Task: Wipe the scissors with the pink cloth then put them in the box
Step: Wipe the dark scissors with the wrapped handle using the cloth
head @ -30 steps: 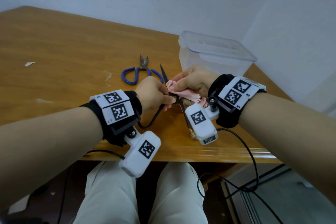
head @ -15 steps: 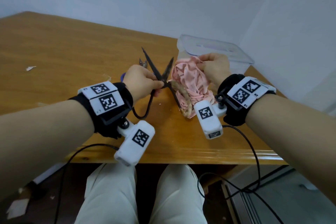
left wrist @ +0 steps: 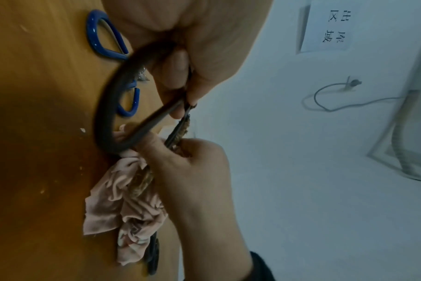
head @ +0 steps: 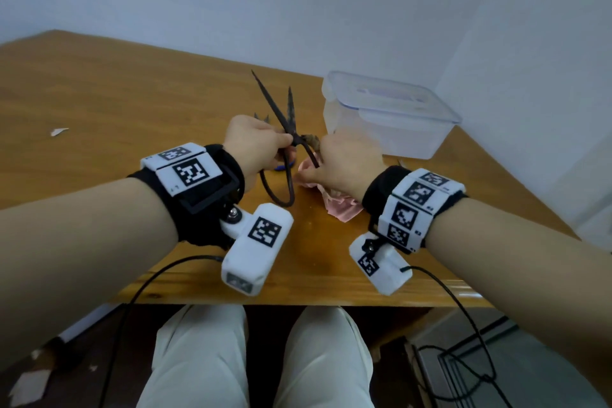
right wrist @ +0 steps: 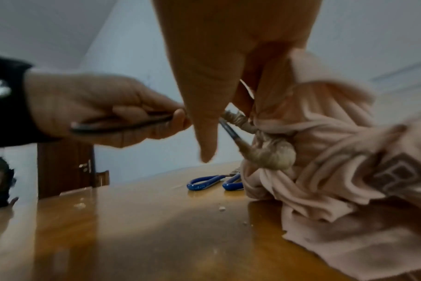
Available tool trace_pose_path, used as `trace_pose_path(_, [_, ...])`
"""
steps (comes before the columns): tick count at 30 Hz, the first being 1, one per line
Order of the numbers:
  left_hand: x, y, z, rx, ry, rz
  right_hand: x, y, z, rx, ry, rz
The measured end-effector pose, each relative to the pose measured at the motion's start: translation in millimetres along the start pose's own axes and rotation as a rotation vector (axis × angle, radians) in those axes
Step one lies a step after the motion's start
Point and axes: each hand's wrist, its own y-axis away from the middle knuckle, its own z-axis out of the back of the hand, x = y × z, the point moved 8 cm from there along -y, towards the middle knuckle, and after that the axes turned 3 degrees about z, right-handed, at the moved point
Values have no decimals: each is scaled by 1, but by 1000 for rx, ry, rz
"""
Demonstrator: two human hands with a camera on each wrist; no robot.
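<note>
Dark old scissors point(head: 277, 109) stand over the table, their two blades apart and pointing up and away. My left hand point(head: 285, 142) pinches them by the pivot, with one bare black handle loop point(left wrist: 106, 117) hanging below. My right hand point(head: 323, 157) grips the other handle, which is wrapped in frayed cord point(right wrist: 269, 155), together with the pink cloth point(head: 341, 209). The cloth point(right wrist: 324, 152) is bunched under that hand and trails onto the table. The clear plastic box point(head: 390, 119) sits just beyond my right hand.
A second pair of scissors with blue handles point(left wrist: 101, 36) lies flat on the wooden table point(head: 116, 116) behind my left hand. A paper scrap point(head: 59, 132) lies far left. Walls close in behind and to the right of the box. The table's front edge point(head: 298, 300) is near my wrists.
My right hand has dropped with the cloth from up by the blades to the wrapped handle. The left hand has tipped the scissors more upright and the blades have narrowed.
</note>
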Motion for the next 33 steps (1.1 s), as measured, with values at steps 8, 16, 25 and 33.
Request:
trace_pose_path(8, [-2,1,1,66,172,73,-7,-3,4,-99,31,93])
trace_pose_path(16, [5,1,-10,111,190,192,-22,-6,3,-103,-526,-14])
trace_pose_path(25, [2,-8,-29,175,168,79,-12,0,-11,45,-951,-83])
trace_pose_path(33, [2,-13,-13,106,182,40,-15,4,-14,263,-1049,18])
